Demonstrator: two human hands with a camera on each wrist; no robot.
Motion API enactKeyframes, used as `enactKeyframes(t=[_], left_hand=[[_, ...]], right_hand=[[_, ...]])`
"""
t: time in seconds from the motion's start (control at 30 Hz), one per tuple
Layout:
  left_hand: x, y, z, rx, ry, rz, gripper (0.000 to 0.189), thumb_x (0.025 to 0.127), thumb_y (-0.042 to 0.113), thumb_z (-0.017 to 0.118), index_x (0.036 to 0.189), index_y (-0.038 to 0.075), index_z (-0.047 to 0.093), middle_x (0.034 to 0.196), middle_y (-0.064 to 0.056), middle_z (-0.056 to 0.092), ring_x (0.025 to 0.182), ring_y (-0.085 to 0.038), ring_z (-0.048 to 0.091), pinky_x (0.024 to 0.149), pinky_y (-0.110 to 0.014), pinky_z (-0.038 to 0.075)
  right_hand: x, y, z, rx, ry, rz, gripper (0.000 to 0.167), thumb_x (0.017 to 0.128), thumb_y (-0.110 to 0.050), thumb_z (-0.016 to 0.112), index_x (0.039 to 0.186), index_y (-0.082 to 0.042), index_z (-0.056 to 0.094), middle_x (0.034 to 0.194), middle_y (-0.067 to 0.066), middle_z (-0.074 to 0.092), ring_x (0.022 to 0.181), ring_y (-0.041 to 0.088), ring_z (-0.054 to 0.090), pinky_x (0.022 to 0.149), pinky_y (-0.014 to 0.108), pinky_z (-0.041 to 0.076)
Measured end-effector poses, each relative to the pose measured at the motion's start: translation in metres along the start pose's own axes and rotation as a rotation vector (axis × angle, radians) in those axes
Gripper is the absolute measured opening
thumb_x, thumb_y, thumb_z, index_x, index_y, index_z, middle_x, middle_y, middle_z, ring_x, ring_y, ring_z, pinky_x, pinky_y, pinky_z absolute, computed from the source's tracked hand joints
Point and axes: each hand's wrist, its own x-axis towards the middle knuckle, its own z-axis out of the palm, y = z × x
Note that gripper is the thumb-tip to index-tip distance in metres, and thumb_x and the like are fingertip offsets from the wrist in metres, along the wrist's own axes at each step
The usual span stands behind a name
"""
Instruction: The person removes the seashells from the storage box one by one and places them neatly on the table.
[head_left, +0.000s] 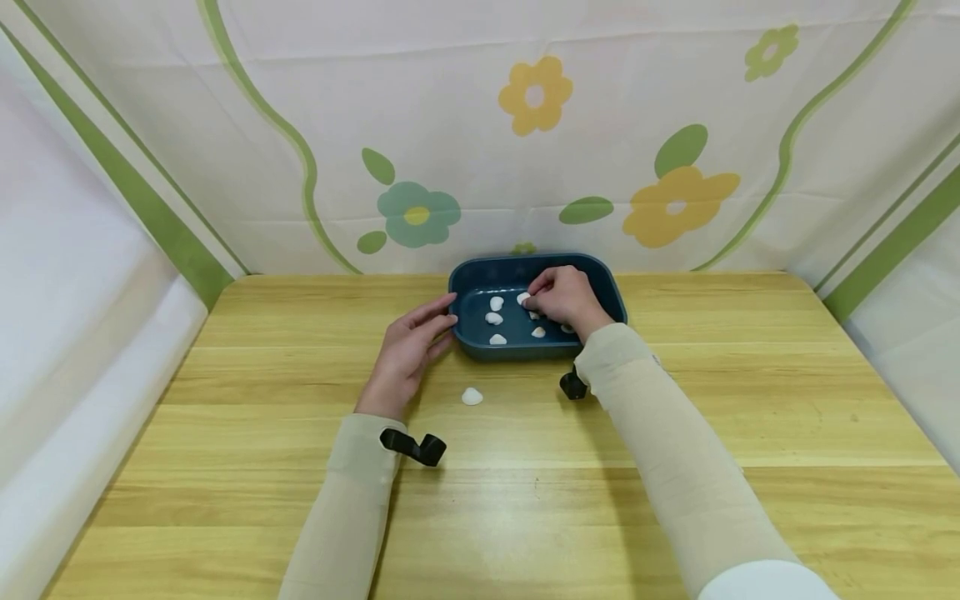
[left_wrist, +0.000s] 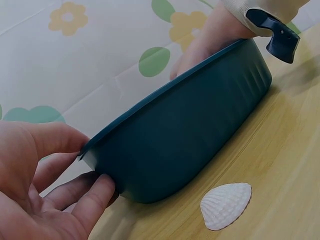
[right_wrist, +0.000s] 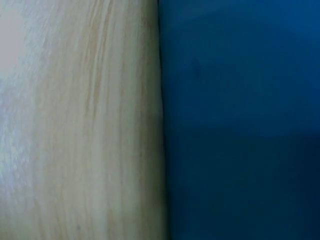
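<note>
A dark blue rectangular basin (head_left: 517, 353) stands at the back of the wooden table, with several white seashells lying on its floor. My right hand (head_left: 564, 296) reaches over the basin's front side and pinches a white seashell (head_left: 522, 297) between thumb and fingers. Another seashell (head_left: 498, 339) lies inside near the front wall. My left hand (head_left: 405, 357) rests its fingertips against the basin's left end from outside, one digit right at the rim in the left wrist view. On the table in front of the basin lies a single ribbed white seashell (left_wrist: 226, 206).
A white cloth backdrop (head_left: 450, 108) with printed flowers hangs right behind the basin. Black wrist mounts (head_left: 416, 447) stick out from both sleeves. The right wrist view holds only the basin's blue wall (right_wrist: 240, 100) and wood grain of the table (right_wrist: 100, 150), both close up.
</note>
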Motion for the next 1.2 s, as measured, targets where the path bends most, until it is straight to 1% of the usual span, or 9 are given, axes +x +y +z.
enactKeyframes(t=[0.27,0.6,0.9,1.07,1.2], left_hand=[[0.0000,0.0001,0.0007,0.004,0.004,0.004,0.042,0.106,0.010,0.068,0.148,0.018,0.068,0.158,0.002,0.059,0.139,-0.018,0.062,0.118,-0.034,0.053],[0.0000,-0.0015,0.0000,0.006,0.000,0.010,0.042,0.106,0.010,0.067,0.148,0.017,0.068,0.158,0.001,0.059,0.139,-0.019,0.062,0.118,-0.034,0.053],[0.0002,-0.0014,-0.0003,0.001,-0.001,0.014,0.042,0.106,0.010,0.068,0.147,0.017,0.069,0.157,0.001,0.060,0.139,-0.018,0.062,0.115,-0.032,0.054],[0.0001,-0.0015,-0.0005,-0.002,0.000,0.010,0.042,0.106,0.009,0.068,0.147,0.017,0.069,0.157,0.001,0.060,0.137,-0.018,0.063,0.114,-0.030,0.055],[-0.0002,-0.0003,-0.0004,-0.003,-0.003,0.011,0.043,0.106,0.010,0.068,0.148,0.017,0.068,0.158,0.001,0.059,0.138,-0.019,0.062,0.116,-0.033,0.054]], right_hand=[[-0.0014,-0.0009,-0.0014,0.017,0.004,0.000,0.018,0.097,-0.025,0.081,0.107,-0.011,0.077,0.104,0.010,0.075,0.088,0.025,0.068,0.081,0.037,0.058],[-0.0009,0.0008,0.0004,0.026,0.013,-0.013,0.017,0.095,-0.024,0.083,0.105,-0.012,0.077,0.102,0.008,0.073,0.088,0.024,0.066,0.078,0.035,0.057],[-0.0019,0.0006,0.0006,0.035,0.008,-0.027,0.014,0.095,-0.024,0.083,0.103,-0.013,0.080,0.098,0.006,0.075,0.088,0.024,0.065,0.077,0.035,0.055],[-0.0018,0.0003,0.0006,0.033,-0.002,-0.033,0.014,0.094,-0.024,0.083,0.103,-0.013,0.080,0.099,0.007,0.075,0.091,0.025,0.065,0.081,0.035,0.055],[-0.0020,-0.0012,-0.0001,0.035,-0.009,-0.028,0.016,0.094,-0.025,0.083,0.104,-0.013,0.081,0.102,0.007,0.075,0.094,0.025,0.065,0.084,0.035,0.054]])
